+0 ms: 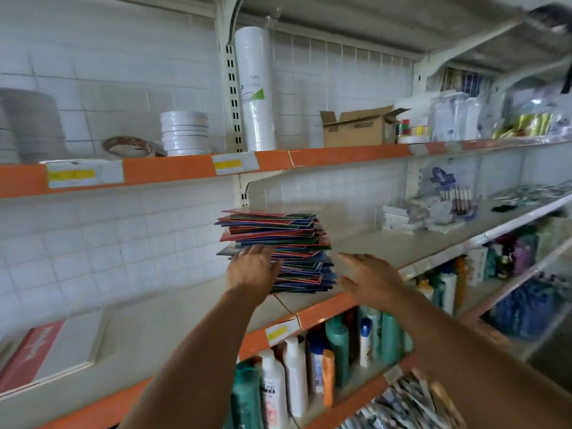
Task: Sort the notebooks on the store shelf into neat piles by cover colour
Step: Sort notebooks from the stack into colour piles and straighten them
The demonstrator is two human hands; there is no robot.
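The left hand (pixel 252 269) reaches up from the bottom of the frame, arm stretched out, fingers straight and flat against the left side of the stack (pixel 280 250). It presses on the stack and does not curl round it. The right hand (pixel 368 278) comes up from the lower right, palm turned toward the stack, fingers spread and loose, holding nothing. It sits just beside the stack's right side, and I cannot tell if it touches. The stack of notebooks stands in the middle of the frame on the middle shelf (pixel 387 246), close to the shelf's front edge. It is tall and messy. The covers are red, blue and green, all mixed up, and their corners stick out different ways. The notebooks lie flat, with their long sides running left to right. To the right of the stack the shelf is bare up to some white packs (pixel 399 218) near the right of the frame. To the left, a flat white box (pixel 66 345) lies at the lower left. Bottles (pixel 295 376) stand on the shelf below.
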